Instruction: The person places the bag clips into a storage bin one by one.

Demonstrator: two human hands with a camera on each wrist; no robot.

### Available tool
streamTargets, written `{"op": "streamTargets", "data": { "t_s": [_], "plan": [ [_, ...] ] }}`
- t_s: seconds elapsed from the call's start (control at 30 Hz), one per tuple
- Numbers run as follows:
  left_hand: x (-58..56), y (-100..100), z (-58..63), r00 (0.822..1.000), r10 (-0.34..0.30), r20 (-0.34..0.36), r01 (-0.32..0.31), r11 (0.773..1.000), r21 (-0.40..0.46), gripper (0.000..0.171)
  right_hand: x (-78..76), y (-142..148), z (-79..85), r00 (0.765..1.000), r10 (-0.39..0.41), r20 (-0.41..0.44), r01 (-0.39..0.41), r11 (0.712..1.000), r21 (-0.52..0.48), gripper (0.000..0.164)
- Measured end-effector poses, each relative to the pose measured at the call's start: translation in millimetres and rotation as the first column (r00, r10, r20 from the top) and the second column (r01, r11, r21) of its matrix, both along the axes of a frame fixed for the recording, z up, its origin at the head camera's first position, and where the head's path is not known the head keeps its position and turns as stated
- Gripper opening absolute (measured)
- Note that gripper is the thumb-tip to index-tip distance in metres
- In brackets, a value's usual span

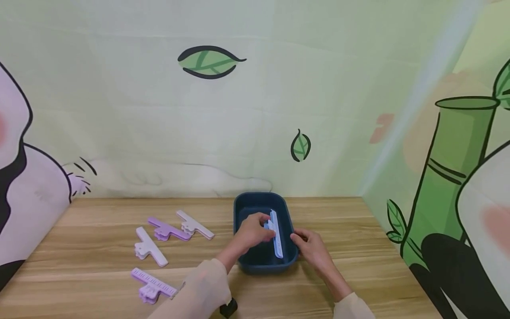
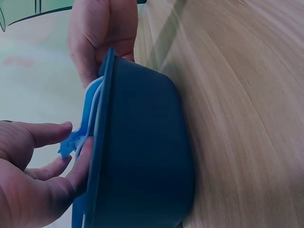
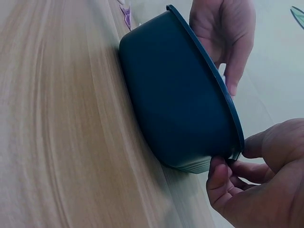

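A dark blue tub (image 1: 259, 196) stands on the wooden table, near the back. Inside it lies a long light-blue and white clip (image 1: 277, 241), leaning along the right side. My left hand (image 1: 253, 230) reaches into the tub and pinches the clip's blue handle end (image 2: 71, 142) between its fingers (image 2: 47, 133). My right hand (image 1: 311, 246) holds the tub's right rim, with thumb and fingers (image 3: 221, 173) pinched over the edge. From the wrist views the tub's outer wall (image 2: 142, 152) (image 3: 180, 109) fills the frame and hides its inside.
Left of the tub, several clips lie on the table: a purple one (image 1: 169, 230), a white one (image 1: 195, 225), another white one (image 1: 149, 252) and a purple one (image 1: 153, 283) nearest me. Painted backdrop walls close in the back and right.
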State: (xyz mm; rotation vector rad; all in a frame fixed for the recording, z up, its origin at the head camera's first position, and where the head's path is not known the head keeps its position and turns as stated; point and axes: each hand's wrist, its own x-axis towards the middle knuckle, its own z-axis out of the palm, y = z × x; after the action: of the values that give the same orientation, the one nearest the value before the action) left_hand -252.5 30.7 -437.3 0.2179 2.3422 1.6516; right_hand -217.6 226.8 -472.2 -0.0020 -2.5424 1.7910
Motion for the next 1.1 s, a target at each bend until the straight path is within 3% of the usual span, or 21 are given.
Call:
{"op": "streamTargets", "data": {
  "t_s": [0.37,0.7,0.93,1.1],
  "plan": [
    [-6.8,13,-2.9,1.000,0.016,-0.022,-0.016,1.000,-0.022,0.047,-0.9,1,0.3,1.000,0.007,0.007,-0.007,1.000,0.019,0.028],
    [-11.9,21,-8.0,1.000,0.004,-0.029,-0.007,0.995,-0.100,0.047,-1.1,2,-1.3,1.000,0.020,0.011,-0.020,1.000,-0.007,0.027],
    [-11.6,23,-7.7,1.000,-0.003,-0.008,0.002,0.991,-0.133,0.047,-1.1,2,-0.9,1.000,0.021,0.018,-0.020,0.999,-0.024,0.028],
    [-11.3,25,-9.4,0.999,-0.010,-0.033,0.005,0.988,-0.151,0.046,-0.8,3,-0.3,1.000,0.024,0.012,-0.024,1.000,-0.005,0.027]
  ]
}}
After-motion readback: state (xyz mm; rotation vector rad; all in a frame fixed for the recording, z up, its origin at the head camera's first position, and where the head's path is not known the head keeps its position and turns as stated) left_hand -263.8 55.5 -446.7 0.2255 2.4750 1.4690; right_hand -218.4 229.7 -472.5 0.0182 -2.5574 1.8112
